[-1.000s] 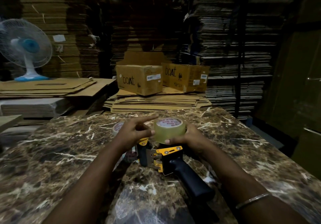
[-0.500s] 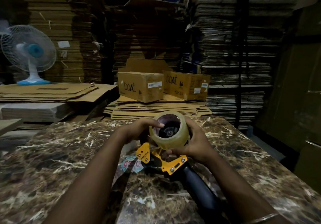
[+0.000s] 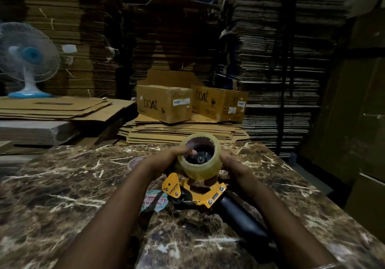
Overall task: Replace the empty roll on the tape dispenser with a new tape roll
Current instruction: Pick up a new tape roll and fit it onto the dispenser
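Note:
A full roll of clear tape [image 3: 201, 169] sits over the black hub of a yellow tape dispenser [image 3: 195, 193] with a black handle [image 3: 239, 214], lying on the marble table [image 3: 62, 185]. My left hand [image 3: 168, 158] grips the roll's left side with a fingertip inside its core. On the roll's right side my right hand [image 3: 231, 164] holds it. The roll's open core faces me and the hub shows through it. An empty tape core [image 3: 136, 161] lies on the table behind my left wrist, partly hidden.
A round printed label [image 3: 154, 201] lies under my left forearm. Beyond the table are two "boat" cartons [image 3: 164, 103] on flattened cardboard, tall cardboard stacks, and a white and blue fan [image 3: 27, 60] at the left.
The roll has tipped from lying flat on the dispenser to facing me with its core open. Both hands stay on it; the view has shifted closer.

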Demonstrator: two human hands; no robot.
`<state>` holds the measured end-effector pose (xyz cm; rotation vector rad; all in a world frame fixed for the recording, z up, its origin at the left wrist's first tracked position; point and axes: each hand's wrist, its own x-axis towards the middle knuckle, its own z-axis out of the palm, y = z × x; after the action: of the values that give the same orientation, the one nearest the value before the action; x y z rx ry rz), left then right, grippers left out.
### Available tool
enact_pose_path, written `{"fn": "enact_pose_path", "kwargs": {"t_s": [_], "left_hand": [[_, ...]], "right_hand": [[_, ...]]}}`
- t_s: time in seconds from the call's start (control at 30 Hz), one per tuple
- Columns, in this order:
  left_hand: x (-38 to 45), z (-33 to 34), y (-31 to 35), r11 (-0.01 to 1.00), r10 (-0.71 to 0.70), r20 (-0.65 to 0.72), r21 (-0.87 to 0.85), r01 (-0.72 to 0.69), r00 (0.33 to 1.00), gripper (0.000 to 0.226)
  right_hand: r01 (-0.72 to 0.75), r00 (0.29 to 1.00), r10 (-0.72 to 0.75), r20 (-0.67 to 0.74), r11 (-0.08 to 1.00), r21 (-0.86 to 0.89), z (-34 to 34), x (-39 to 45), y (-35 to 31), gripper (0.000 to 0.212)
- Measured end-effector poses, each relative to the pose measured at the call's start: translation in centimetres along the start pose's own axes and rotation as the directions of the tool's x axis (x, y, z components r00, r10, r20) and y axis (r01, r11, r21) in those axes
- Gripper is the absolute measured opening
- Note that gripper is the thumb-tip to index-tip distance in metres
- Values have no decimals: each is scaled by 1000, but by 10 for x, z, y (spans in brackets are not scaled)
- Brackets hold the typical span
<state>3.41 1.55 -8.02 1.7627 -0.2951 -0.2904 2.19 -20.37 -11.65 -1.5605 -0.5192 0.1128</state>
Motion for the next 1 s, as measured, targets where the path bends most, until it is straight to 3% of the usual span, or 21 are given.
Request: {"fn": "enact_pose_path", "kwargs": {"t_s": [0.07,0.2,0.27,0.37,0.63,0.73,0.87,1.0], "left_hand": [[-2,1,1,999,20,25,44,-21,999,44],[-9,2,11,985,63,144,148,-85,988,40],[-13,1,14,975,88,214,182,-128,973,49],[-14,-1,13,957,133,265,215,-194,955,66],[-4,-7,3,994,38,71,97,-45,997,48],[-4,-7,3,999,23,81,41,-27,996,48],[-3,-7,3,997,43,31,-61,-41,999,44],[1,-5,1,996,48,46,-75,-45,998,25]], "right_hand": [[-38,999,37,12,999,5,0,1,-2,46],[-41,997,34,72,994,101,-1,3,2,42],[-31,996,21,82,992,125,1,5,7,47],[-21,997,14,74,996,86,1,8,15,72],[-34,999,34,6,998,57,11,8,15,72],[-47,996,40,-83,995,-83,19,7,6,60],[-153,971,123,-203,978,-141,27,11,3,107],[-174,945,116,-306,970,-170,31,15,4,111]]}}
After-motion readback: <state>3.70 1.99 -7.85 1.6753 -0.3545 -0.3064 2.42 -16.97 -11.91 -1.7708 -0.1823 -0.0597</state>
